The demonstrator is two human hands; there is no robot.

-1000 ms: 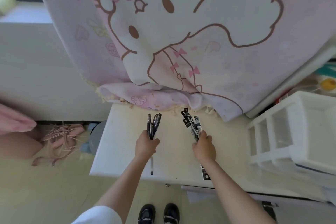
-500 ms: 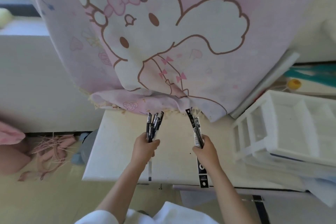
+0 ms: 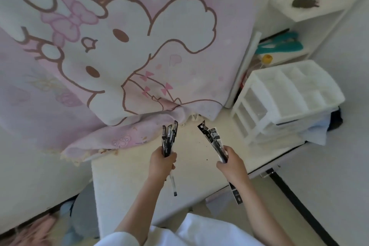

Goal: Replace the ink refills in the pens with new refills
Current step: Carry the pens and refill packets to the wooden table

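Observation:
Over a cream table (image 3: 127,181) my left hand (image 3: 162,163) grips a bundle of several black pens (image 3: 169,138), caps fanned out away from me; one pen's clear barrel sticks out below the fist. My right hand (image 3: 231,163) grips flat black-and-white packs of refills (image 3: 212,138), which slant up to the left, with one strip hanging below the wrist. Both hands hover above the table's near half, about a hand's width apart.
A pink cartoon-print curtain (image 3: 119,50) hangs over the table's far edge. A white plastic drawer organiser (image 3: 283,96) stands on the table's right side, on a stack of things. Behind it are white shelves with teal items (image 3: 279,45). The table's front edge runs just below my wrists.
The view has tilted and swung right, showing more of the organiser and shelves. Both hands keep their grip; the refill packs now slant further left.

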